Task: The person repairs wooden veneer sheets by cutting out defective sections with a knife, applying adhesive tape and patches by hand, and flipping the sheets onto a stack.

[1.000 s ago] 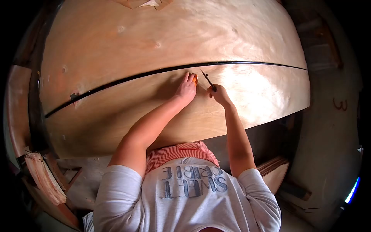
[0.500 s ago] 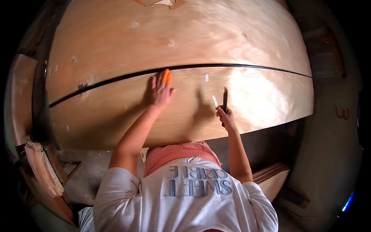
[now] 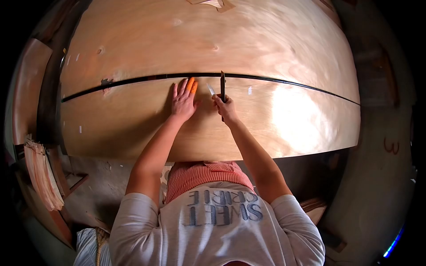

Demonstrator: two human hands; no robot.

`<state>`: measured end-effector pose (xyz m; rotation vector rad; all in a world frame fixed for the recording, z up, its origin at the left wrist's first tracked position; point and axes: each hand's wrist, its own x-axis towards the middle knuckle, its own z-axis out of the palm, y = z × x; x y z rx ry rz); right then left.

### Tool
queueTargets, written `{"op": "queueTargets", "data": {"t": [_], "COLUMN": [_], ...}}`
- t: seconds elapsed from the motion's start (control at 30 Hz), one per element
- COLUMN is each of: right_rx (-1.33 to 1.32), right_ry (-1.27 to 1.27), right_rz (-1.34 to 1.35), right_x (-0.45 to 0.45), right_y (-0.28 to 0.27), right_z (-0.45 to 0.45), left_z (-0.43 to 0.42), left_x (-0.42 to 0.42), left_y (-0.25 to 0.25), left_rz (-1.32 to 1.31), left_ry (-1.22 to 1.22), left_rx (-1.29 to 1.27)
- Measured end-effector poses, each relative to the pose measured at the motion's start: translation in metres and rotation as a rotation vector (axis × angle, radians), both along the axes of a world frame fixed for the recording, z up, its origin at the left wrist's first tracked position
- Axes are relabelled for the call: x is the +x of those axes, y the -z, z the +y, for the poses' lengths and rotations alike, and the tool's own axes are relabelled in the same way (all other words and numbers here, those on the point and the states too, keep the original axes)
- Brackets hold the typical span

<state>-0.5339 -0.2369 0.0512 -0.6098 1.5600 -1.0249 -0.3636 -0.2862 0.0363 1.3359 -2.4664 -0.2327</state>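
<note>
Holding knife (image 3: pixel 223 83) and white slip (image 3: pixel 211 89) in right grip (image 3: pixel 227 109), pointing from panel's near edge (image 3: pixel 199 157) toward seam (image 3: pixel 197 75); resting left grip (image 3: pixel 183 104) outspread.

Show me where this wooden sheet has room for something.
Beyond the black line, the wooden sheet looks bare up to the brown piece at the top. Nearer, right of the white label looks free too, though glare may hide small things. Crowded: the middle, with left hand spread, right hand holding a dark knife and white slip.
</note>
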Motion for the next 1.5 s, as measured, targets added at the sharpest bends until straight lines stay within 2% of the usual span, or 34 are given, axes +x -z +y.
{"op": "queueTargets", "data": {"t": [0.3, 0.5, 0.53, 0.63, 0.73, 0.77, 0.8, 0.9, 1.07, 1.3, 1.4, 1.5], "right_rx": [0.080, 0.091, 0.094, 0.144, 0.067, 0.003, -0.068, -0.020, 0.006, -0.026, 0.014, -0.170], "right_ry": [0.013, 0.042, 0.045, 0.049, 0.027, 0.065, 0.028, 0.021, 0.066, 0.187, 0.153, 0.210], "right_rz": [0.143, 0.192, 0.201, 0.114, 0.062, 0.086, 0.240, 0.437, 0.565, 0.429, 0.405, 0.264], "right_x": [0.013, 0.016, 0.016, 0.009, -0.008, -0.013, -0.024, -0.045, -0.078, -0.075, -0.075, -0.087], "right_y": [0.030, 0.026, 0.022, 0.026, 0.018, 0.018, 0.026, 0.004, 0.017, 0.019, 0.014, 0.033], "right_z": [-0.011, -0.013, -0.012, -0.004, 0.032, 0.047, 0.064, 0.100, 0.137, 0.146, 0.152, 0.167], "left_z": [-0.002, -0.003, -0.001, -0.001, 0.011, 0.018, 0.025, 0.043, 0.030, 0.022, 0.021, 0.020], "left_x": [-0.001, -0.004, -0.006, -0.006, -0.011, -0.011, -0.011, -0.008, -0.015, -0.041, -0.071, -0.109], "left_y": [0.005, 0.005, 0.004, 0.000, -0.008, -0.007, -0.011, -0.008, -0.013, -0.018, -0.005, 0.001], "left_rz": [0.054, -0.021, 0.007, -0.076, 0.028, -0.046, -0.041, -0.030, 0.044, -0.079, 0.007, 0.092], "left_ry": [0.018, 0.316, 0.296, 0.296, 0.281, 0.319, 0.362, 0.458, 0.320, 0.178, 0.245, 0.311], "left_rx": [-0.029, -0.083, -0.037, -0.015, 0.020, 0.041, 0.064, 0.153, 0.075, 0.195, 0.082, 0.153]}}
